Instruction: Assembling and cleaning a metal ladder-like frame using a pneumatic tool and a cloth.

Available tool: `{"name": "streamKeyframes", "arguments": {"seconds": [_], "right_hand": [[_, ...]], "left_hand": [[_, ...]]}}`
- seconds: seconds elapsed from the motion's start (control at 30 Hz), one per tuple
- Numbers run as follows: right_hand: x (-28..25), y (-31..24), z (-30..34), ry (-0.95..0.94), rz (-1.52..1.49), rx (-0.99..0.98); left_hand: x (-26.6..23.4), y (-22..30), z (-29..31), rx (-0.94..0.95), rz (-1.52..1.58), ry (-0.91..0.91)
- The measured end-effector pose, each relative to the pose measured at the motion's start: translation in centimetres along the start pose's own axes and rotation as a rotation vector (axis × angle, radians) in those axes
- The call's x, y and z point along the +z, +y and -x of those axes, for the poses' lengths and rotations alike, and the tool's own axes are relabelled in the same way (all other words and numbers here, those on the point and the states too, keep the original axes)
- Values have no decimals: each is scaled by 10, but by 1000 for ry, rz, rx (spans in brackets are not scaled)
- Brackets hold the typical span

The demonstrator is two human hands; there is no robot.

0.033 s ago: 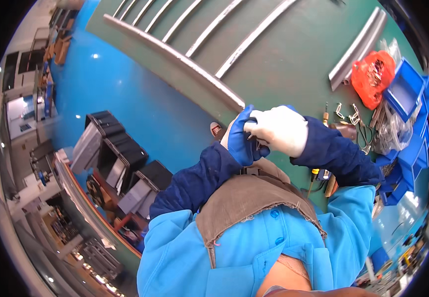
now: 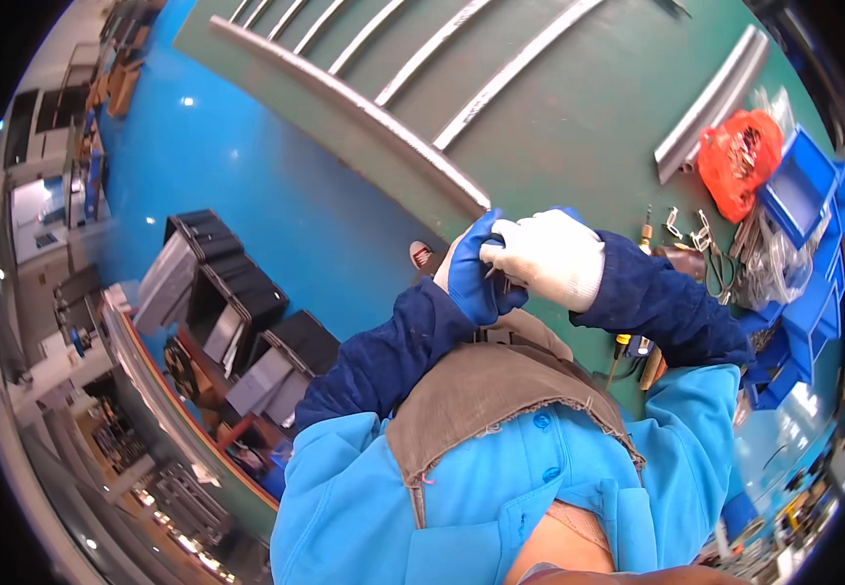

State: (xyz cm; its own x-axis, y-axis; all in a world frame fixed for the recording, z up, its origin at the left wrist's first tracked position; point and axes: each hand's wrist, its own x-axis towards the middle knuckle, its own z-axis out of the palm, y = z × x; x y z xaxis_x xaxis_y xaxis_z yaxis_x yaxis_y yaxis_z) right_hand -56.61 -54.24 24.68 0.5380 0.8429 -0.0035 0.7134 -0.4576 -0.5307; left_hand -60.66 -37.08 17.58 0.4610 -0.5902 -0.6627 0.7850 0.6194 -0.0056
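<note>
Plainly, in the head view, both of our gloved hands met near the middle of the frame. Our left hand [image 2: 471, 275], in a blue-and-white glove, was half curled, its fingers bent toward the other glove. Our right hand [image 2: 551, 261], in a white glove, pressed against it with thumb and fingers drawn close together. A small greyish piece [image 2: 507, 285] seemed to show in the narrow space between them, but the gloves covered most of it, so we could not tell what it was or which hand, if either, had hold of it.

We judged the step in hand to be close two-handed finger work; the next move called for a steady left hand and precise right fingertips.

Just above the gloves, a long metal rail [image 2: 345, 107] ended on the green worktable [image 2: 578, 156], running toward the upper left, with pale crossbars [image 2: 510, 78] reaching to the top edge. At the right lay a red plastic bag [image 2: 752, 154] of small parts, beside blue bins [image 2: 797, 183]. A yellow-handled screwdriver [image 2: 621, 341] lay below our right forearm.
</note>
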Motion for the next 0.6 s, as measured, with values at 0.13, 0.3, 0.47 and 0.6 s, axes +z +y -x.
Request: {"name": "streamKeyframes", "arguments": {"seconds": [0.13, 0.3, 0.47, 0.6], "right_hand": [[7, -29, -56, -74, 4, -98], [32, -83, -143, -62, 0, -191], [73, -149, -246, -207, 22, -292], [98, -200, -332, -324, 172, -360]], "left_hand": [[-44, 27, 51, 402, -518, -309], [-93, 72, 115, 307, -226, 55], [-185, 127, 196, 564, -324, -79], [-243, 170, 231, 528, -88, -3]]}}
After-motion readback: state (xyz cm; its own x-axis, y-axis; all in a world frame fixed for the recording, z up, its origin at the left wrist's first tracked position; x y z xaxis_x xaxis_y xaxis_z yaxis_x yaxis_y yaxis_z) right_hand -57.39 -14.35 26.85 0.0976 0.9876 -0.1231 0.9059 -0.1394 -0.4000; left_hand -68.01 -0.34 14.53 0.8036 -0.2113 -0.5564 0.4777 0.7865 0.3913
